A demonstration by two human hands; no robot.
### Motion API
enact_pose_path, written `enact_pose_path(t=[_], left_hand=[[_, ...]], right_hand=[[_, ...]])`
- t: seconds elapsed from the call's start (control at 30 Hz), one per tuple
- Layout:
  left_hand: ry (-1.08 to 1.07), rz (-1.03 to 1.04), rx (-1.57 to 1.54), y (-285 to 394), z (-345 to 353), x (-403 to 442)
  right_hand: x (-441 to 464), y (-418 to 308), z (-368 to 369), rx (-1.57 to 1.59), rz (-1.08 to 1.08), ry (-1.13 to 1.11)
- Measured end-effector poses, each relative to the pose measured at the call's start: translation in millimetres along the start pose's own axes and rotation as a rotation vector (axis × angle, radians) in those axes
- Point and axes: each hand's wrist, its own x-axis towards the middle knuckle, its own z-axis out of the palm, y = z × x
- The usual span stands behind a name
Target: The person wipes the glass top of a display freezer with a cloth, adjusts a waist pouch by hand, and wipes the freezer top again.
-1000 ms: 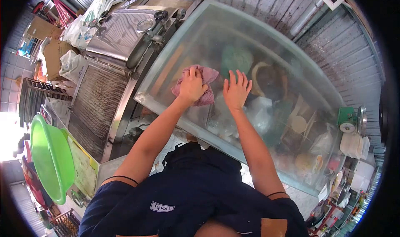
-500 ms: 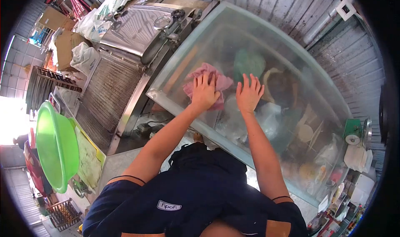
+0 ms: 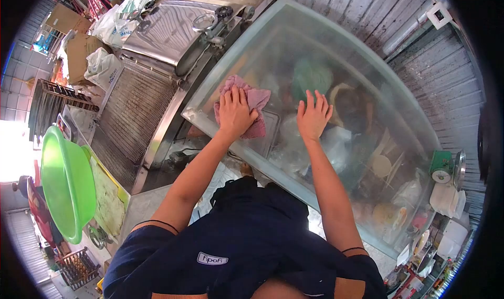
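Under my left hand point(image 3: 234, 118) a crumpled pink cloth point(image 3: 259, 97) is pressed against the upper left part of a glass-topped case point(image 3: 286, 28). The fingers of that hand lie over the cloth, which bunches out around them. To the right, my right hand point(image 3: 314, 121) rests on the same glass with its fingers spread and nothing in it. Through the cloudy glass I see a green bag point(image 3: 310, 77), clear plastic bags point(image 3: 336, 144) and a round pale item point(image 3: 381, 165), all blurred.
A metal machine with a mesh bed point(image 3: 134, 107) stands left of the case. Farther left is a bright green basin point(image 3: 68, 186). A green scale point(image 3: 441, 165) sits by the case's right corner. Corrugated metal wall point(image 3: 357, 15) runs behind.
My left hand has slid the pink cloth to the left across the glass, uncovering a rectangular container shape beneath. My right hand stays in nearly the same place.
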Motion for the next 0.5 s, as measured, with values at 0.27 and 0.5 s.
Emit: enact_pose_path(t=[0.27,0.5], left_hand=[[0.007,-0.035,0.093,-17,-5,-18],[-0.158,-0.176,0.083,-24,-4,15]], right_hand=[[2,-1,-4,0.005,0.007,-0.012],[1,0,-1,0.004,-0.004,0.014]])
